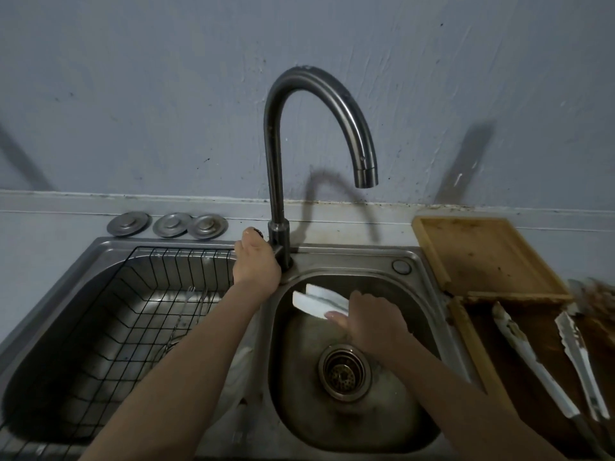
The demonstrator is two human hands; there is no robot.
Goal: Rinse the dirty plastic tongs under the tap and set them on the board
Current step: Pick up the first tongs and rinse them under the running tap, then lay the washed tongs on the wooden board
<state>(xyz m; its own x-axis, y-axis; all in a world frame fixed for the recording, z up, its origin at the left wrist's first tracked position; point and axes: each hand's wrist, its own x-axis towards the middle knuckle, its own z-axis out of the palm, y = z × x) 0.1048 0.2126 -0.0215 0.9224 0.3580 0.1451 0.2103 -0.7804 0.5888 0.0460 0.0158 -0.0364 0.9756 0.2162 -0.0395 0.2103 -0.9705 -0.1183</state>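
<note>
My right hand (372, 322) holds white plastic tongs (321, 301) inside the small right sink basin (409, 404), their two flat tips pointing up and left, below the spout. My left hand (254, 261) is closed around the tap's lever at the base of the dark gooseneck tap (276, 154). No water is seen running from the spout (366, 178). The wooden board (482, 254) lies on the counter to the right of the sink.
Soiled metal tongs (532, 357) lie on a dark wooden tray (499, 374) at the right, in front of the board. A black wire basket (133, 314) fills the left basin. Three metal sink plugs (169, 224) rest behind it. The drain strainer (344, 374) sits mid-basin.
</note>
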